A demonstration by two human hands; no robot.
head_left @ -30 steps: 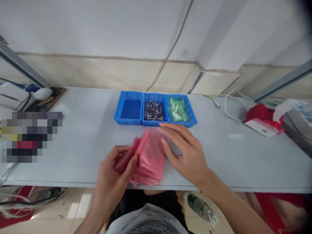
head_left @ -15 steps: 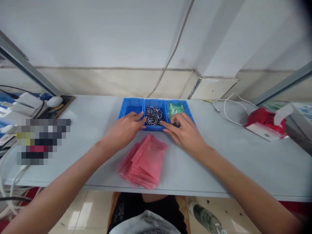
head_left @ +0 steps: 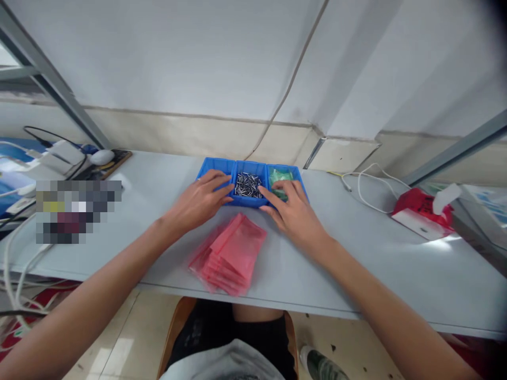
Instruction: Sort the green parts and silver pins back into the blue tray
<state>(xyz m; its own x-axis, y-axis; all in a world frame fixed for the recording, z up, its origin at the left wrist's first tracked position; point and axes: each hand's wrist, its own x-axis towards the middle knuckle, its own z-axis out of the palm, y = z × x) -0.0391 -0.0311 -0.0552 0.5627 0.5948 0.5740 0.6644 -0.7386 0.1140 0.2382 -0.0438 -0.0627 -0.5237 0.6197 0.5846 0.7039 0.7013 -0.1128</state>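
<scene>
**Left hand [head_left: 197,203] and right hand [head_left: 295,216] meet at a row of blue plastic bins [head_left: 246,164]**

The left hand lies open and relaxed, fingers slightly apart, over the left bin and reaching up to the wall of the middle one. It does not appear to hold anything, and the bin's contents are hidden beneath it. The right hand is narrower, its fingertips [head_left: 280,188] curled down into the right bin among green plastic-wrapped pieces [head_left: 282,177]. Whether it has gripped one cannot be told from this view.

Between the two hands, the middle bin carries a loose heap of small steel pins [head_left: 248,186]. Just below and between the wrists, on the person's side of the bins, lies a fanned stack of flat pink plastic bags [head_left: 227,256], touched by neither hand.

As far as the pictures show, the work looks to be at an early or in-between point: pins and green pieces sit in their bins, and the bags lie together in a stack. No finished or filled piece can be made out, and the bags look flat.

All of this rests on a pale grey table [head_left: 356,258]. Well beyond the right hand sit a coiled white cable [head_left: 368,184] and a red tissue box [head_left: 420,214]; well beyond the left hand is a computer mouse [head_left: 102,157].
</scene>
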